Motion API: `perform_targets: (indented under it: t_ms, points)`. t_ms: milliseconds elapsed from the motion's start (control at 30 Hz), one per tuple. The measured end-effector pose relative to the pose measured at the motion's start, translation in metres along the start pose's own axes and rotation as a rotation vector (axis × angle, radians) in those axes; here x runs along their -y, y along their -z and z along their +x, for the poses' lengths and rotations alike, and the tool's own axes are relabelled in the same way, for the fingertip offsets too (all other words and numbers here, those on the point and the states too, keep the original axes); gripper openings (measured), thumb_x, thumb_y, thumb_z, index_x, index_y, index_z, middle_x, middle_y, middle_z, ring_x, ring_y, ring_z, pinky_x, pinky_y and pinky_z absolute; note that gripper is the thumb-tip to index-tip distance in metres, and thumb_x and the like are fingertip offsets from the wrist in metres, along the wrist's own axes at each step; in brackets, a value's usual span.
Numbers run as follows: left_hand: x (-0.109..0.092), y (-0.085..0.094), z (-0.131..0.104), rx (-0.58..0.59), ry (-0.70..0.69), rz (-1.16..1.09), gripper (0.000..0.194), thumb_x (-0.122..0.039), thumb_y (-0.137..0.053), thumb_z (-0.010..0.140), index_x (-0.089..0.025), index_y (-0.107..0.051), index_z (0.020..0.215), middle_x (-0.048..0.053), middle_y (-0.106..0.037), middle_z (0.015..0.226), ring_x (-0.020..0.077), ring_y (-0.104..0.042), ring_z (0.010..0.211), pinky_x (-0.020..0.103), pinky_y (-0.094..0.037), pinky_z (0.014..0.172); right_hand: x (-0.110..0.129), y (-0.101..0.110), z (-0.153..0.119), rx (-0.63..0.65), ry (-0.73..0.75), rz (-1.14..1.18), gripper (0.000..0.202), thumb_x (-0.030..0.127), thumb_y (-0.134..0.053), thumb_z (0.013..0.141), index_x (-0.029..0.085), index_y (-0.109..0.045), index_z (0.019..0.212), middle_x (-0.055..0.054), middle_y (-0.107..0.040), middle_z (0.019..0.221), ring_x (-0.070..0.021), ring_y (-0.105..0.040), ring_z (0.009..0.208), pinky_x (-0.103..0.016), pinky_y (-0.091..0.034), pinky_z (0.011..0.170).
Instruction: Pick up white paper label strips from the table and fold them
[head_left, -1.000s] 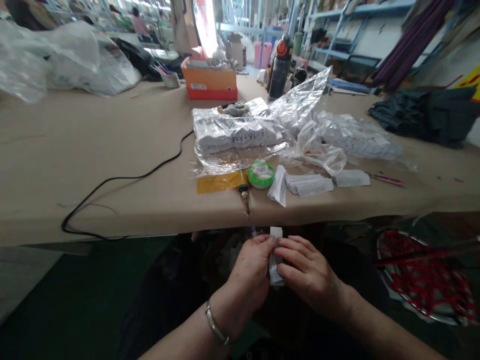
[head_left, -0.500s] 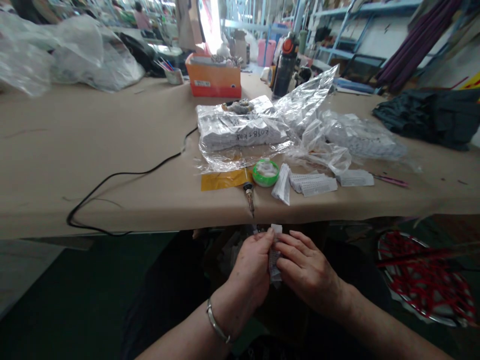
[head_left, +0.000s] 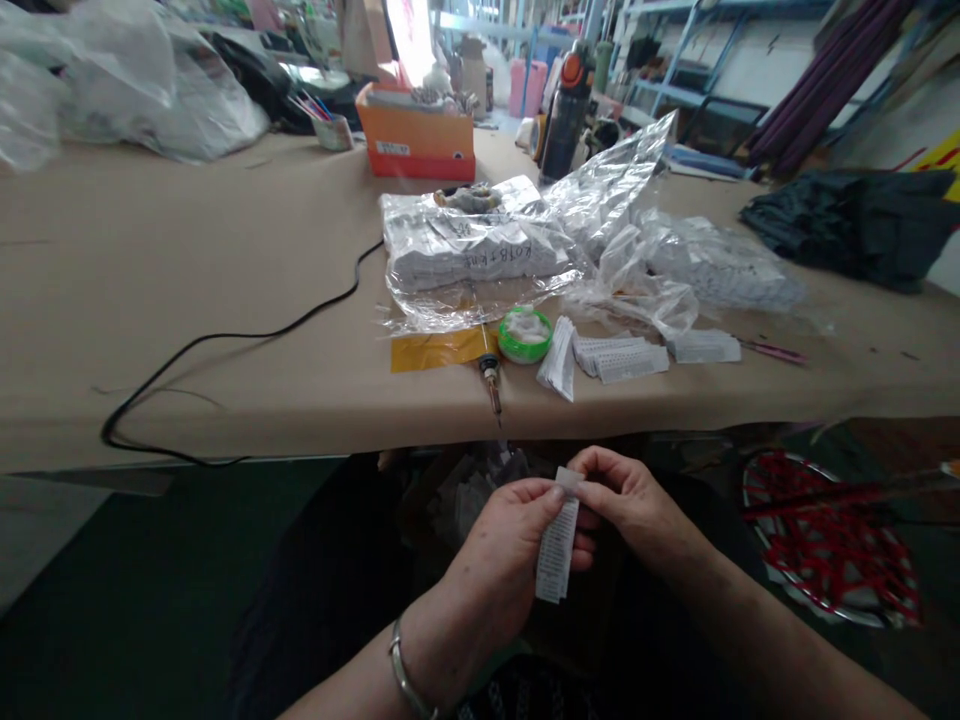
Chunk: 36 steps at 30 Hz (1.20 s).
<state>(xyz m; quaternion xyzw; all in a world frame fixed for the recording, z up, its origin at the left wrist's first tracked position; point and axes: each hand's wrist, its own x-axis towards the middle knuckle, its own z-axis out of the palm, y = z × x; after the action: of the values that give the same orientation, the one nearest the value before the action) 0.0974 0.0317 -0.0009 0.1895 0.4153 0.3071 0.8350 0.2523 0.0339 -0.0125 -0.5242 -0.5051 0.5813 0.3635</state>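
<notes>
Below the table edge, my left hand point(head_left: 510, 535) pinches a narrow stack of printed white labels point(head_left: 556, 550) between thumb and fingers. My right hand point(head_left: 626, 505) grips the upper end of the same labels, its thumb and forefinger pressed together there. On the table lies a soldering-iron-like tool point(head_left: 490, 378), its tip pointing over the front edge, on a strip of amber tape point(head_left: 435, 351). Beside it sits a green round dish point(head_left: 525, 335) with white wadding. More white labels point(head_left: 622, 358) lie in piles to its right.
Clear plastic bags with white bundles point(head_left: 480, 250) lie behind the tool. A black cord point(head_left: 247, 334) loops across the left. Farther back stand an orange box point(head_left: 420, 140) and a dark bottle point(head_left: 564, 125). A round tray of red strips point(head_left: 832, 540) is low right.
My hands have tilted the labels so more of the printed face shows. My right fingers have drawn back from across them to their upper end. The view has shifted slightly.
</notes>
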Motion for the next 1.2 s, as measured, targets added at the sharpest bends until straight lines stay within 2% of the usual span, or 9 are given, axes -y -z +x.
perform_targets:
  t_ms: [167,367,533,600,700,867,967,1067,1200]
  points:
    - [0.003,0.008,-0.002,0.174,0.092,0.01,0.018,-0.025,-0.061,0.079,-0.007,-0.064,0.082,0.008,-0.065,0.07,0.0106,-0.059,0.052,0.024,-0.049,0.056,-0.003,-0.004,-0.003,0.022,-0.053,0.065,0.017,0.03,-0.062,0.078,0.017,-0.052,0.074,0.005,-0.049,0.066,-0.0074,-0.043,0.057,-0.019,-0.037,0.054]
    - [0.003,0.014,-0.004,0.189,0.129,0.027,0.018,-0.029,-0.062,0.077,-0.011,-0.061,0.076,0.002,-0.059,0.063,0.0111,-0.057,0.051,0.024,-0.047,0.052,-0.008,-0.004,-0.006,0.072,-0.039,0.118,0.017,0.031,-0.065,0.078,0.018,-0.056,0.082,0.003,-0.056,0.072,-0.0092,-0.052,0.062,-0.021,-0.044,0.062]
    - [0.003,0.016,-0.007,0.301,0.155,0.065,0.026,-0.033,-0.054,0.083,-0.011,-0.059,0.069,0.002,-0.055,0.06,0.0091,-0.055,0.048,0.02,-0.043,0.049,-0.012,0.003,-0.001,0.374,-0.064,0.31,0.053,0.036,-0.073,0.069,0.022,-0.055,0.117,-0.006,-0.06,0.11,-0.0179,-0.061,0.092,-0.031,-0.049,0.081]
    - [0.004,0.016,-0.008,0.333,0.181,0.085,0.026,-0.034,-0.055,0.083,-0.011,-0.058,0.07,0.002,-0.055,0.059,0.0089,-0.054,0.047,0.02,-0.042,0.048,-0.014,0.005,0.003,0.506,-0.061,0.363,0.048,0.037,-0.075,0.067,0.02,-0.061,0.11,-0.009,-0.059,0.118,-0.0217,-0.059,0.103,-0.036,-0.046,0.089]
    - [0.006,0.015,-0.01,0.335,0.213,0.094,0.02,-0.032,-0.058,0.08,-0.013,-0.059,0.075,0.001,-0.055,0.061,0.0093,-0.054,0.047,0.021,-0.043,0.048,-0.018,0.004,0.007,0.564,-0.069,0.439,0.033,0.033,-0.079,0.062,0.017,-0.065,0.088,-0.011,-0.056,0.125,-0.0242,-0.058,0.109,-0.036,-0.047,0.088]
    - [0.009,0.013,-0.009,0.316,0.232,0.125,0.022,-0.034,-0.059,0.08,-0.013,-0.058,0.074,0.001,-0.055,0.06,0.0088,-0.053,0.046,0.021,-0.042,0.047,-0.023,0.0,0.009,0.566,-0.112,0.499,0.027,0.03,-0.078,0.063,0.015,-0.062,0.078,-0.012,-0.056,0.125,-0.0223,-0.062,0.102,-0.028,-0.052,0.073]
    - [0.011,0.015,-0.007,0.269,0.214,0.099,0.021,-0.034,-0.06,0.08,-0.014,-0.059,0.077,-0.001,-0.054,0.06,0.0086,-0.052,0.046,0.02,-0.041,0.046,-0.02,0.001,0.006,0.525,-0.06,0.392,0.034,0.036,-0.075,0.067,0.017,-0.062,0.093,-0.011,-0.057,0.124,-0.0205,-0.063,0.096,-0.03,-0.053,0.073]
    - [0.011,0.019,-0.006,0.263,0.148,0.041,0.021,-0.034,-0.06,0.08,-0.014,-0.059,0.077,-0.001,-0.053,0.062,0.0086,-0.053,0.048,0.02,-0.04,0.047,-0.011,0.003,-0.001,0.327,0.092,0.097,0.043,0.04,-0.065,0.078,0.022,-0.056,0.115,-0.009,-0.061,0.114,-0.019,-0.063,0.092,-0.031,-0.053,0.075]
    - [0.011,0.021,-0.007,0.243,0.09,-0.003,0.026,-0.038,-0.062,0.079,-0.014,-0.056,0.072,-0.002,-0.052,0.061,0.0082,-0.053,0.047,0.019,-0.039,0.046,0.0,0.002,-0.013,0.074,0.403,-0.519,0.041,0.034,-0.056,0.086,0.02,-0.051,0.124,-0.012,-0.056,0.12,-0.0237,-0.054,0.112,-0.039,-0.046,0.095]
